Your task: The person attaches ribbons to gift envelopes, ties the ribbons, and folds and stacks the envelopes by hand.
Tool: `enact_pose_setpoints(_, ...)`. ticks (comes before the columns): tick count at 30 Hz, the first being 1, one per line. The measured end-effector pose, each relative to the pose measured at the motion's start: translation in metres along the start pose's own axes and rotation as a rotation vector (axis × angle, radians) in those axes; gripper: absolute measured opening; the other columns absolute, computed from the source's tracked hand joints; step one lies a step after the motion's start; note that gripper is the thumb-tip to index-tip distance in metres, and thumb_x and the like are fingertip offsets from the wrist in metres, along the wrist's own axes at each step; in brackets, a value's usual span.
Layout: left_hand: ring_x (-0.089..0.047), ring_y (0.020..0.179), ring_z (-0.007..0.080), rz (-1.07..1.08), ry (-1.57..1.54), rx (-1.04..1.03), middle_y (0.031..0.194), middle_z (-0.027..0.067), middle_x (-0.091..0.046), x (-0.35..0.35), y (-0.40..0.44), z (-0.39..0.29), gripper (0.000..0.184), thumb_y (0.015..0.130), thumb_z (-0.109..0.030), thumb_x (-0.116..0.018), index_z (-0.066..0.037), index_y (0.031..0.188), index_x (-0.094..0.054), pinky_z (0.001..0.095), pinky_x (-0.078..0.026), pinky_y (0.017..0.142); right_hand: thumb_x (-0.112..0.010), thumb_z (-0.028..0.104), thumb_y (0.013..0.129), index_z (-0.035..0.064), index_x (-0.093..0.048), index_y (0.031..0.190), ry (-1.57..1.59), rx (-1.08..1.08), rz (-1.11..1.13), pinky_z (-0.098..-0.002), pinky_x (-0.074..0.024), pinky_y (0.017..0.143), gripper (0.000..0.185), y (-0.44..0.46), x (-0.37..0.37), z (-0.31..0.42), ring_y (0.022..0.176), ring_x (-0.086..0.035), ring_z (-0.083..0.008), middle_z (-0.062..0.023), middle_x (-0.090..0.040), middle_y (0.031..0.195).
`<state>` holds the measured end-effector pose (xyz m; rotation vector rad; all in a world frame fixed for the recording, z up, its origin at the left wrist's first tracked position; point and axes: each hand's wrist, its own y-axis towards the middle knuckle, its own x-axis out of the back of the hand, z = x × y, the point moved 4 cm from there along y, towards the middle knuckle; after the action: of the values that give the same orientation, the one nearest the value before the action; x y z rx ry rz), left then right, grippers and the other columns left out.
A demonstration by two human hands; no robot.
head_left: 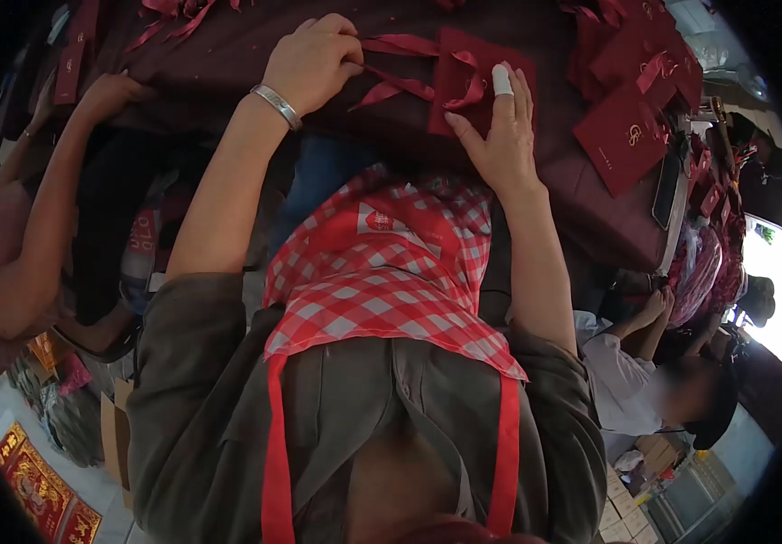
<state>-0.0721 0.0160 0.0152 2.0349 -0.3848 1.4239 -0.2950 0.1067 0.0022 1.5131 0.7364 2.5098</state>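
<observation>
A dark red paper gift bag (450, 77) lies flat on the cloth-covered table in front of me. My right hand (506, 140) rests on the bag's right side with its fingers stretched out, one fingertip wrapped in a white cover. Red ribbon (400, 43) runs leftward from the bag, and one strand curls over its face. At the left end of the ribbon is my left hand (314, 63), fingers curled and closed on it; the fingertips are partly hidden. A silver bracelet (276, 106) circles my left wrist.
More dark red bags (622, 136) with ribbons are piled at the table's right. A phone (667, 190) lies by the right edge. A co-worker's arm (60, 199) reaches onto the table at left. Another person (626, 381) sits at right. Loose ribbons (173, 18) lie at the back.
</observation>
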Motion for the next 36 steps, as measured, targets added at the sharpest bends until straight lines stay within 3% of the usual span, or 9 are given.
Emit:
enact_pose_setpoints(2,-0.057,0.093,0.0227,-0.075,0.032,-0.052,0.11,-0.0012,-0.058,-0.004,0.01,0.002,0.008,0.076,-0.019,-0.064,-0.011,0.077,-0.064,0.0364,-0.047,0.076,-0.07,0.03,0.076,-0.0098,-0.036,0.127,-0.002,-0.003,0.006,-0.0467,-0.0354,0.099,0.073,0.0,0.0,-0.001,0.126,-0.029,-0.0446,-0.0272,-0.035,0.133)
enact_pose_setpoints(6,-0.057,0.093,0.0228,0.056,0.059,-0.035,0.114,-0.0018,-0.058,-0.012,0.026,0.003,0.008,0.076,-0.018,-0.064,-0.01,0.077,-0.063,0.0361,-0.047,0.077,-0.071,0.029,0.076,-0.0103,-0.037,0.125,0.0,-0.026,0.021,-0.0463,-0.0362,0.098,0.072,0.0,0.0,0.001,0.126,-0.03,-0.0441,-0.0272,-0.037,0.131)
enact_pose_setpoints(11,-0.057,0.086,0.0237,0.102,-0.053,-0.101,0.091,0.0027,-0.06,-0.015,0.035,0.003,0.01,0.075,-0.016,-0.064,-0.008,0.077,-0.06,0.0361,-0.047,0.073,-0.073,0.029,0.074,-0.0102,-0.039,0.124,0.064,-0.088,0.0,-0.0441,-0.0367,0.099,0.072,0.0,0.001,0.004,0.126,-0.032,-0.0412,-0.0269,-0.04,0.129)
enact_pose_setpoints(14,-0.057,0.087,0.0247,0.17,-0.085,-0.078,0.087,0.0044,-0.059,-0.013,0.038,0.002,0.01,0.076,-0.019,-0.064,-0.01,0.078,-0.064,0.0369,-0.047,0.074,-0.073,0.029,0.073,-0.0101,-0.039,0.124,0.053,-0.119,0.005,-0.043,-0.0372,0.099,0.073,0.0,0.002,0.003,0.125,-0.034,-0.0399,-0.0263,-0.043,0.127)
enact_pose_setpoints(23,-0.058,0.079,0.028,0.207,-0.304,-0.076,0.082,0.009,-0.058,-0.008,0.032,-0.003,0.009,0.074,-0.013,-0.064,-0.005,0.076,-0.062,0.0374,-0.046,0.071,-0.07,0.029,0.076,-0.0064,-0.051,0.115,0.008,0.001,-0.006,-0.0446,-0.0379,0.097,0.056,-0.002,-0.001,-0.003,0.122,-0.038,-0.041,-0.0245,-0.047,0.124)
enact_pose_setpoints(36,-0.059,0.075,0.03,0.206,-0.355,-0.056,0.078,0.0121,-0.06,-0.006,0.026,0.003,0.009,0.072,-0.01,-0.063,-0.003,0.075,-0.06,0.0381,-0.047,0.069,-0.067,0.029,0.078,-0.0051,-0.052,0.115,-0.028,-0.014,0.023,-0.0457,-0.0366,0.098,0.053,-0.001,-0.002,0.0,0.12,-0.039,-0.0417,-0.0236,-0.048,0.123)
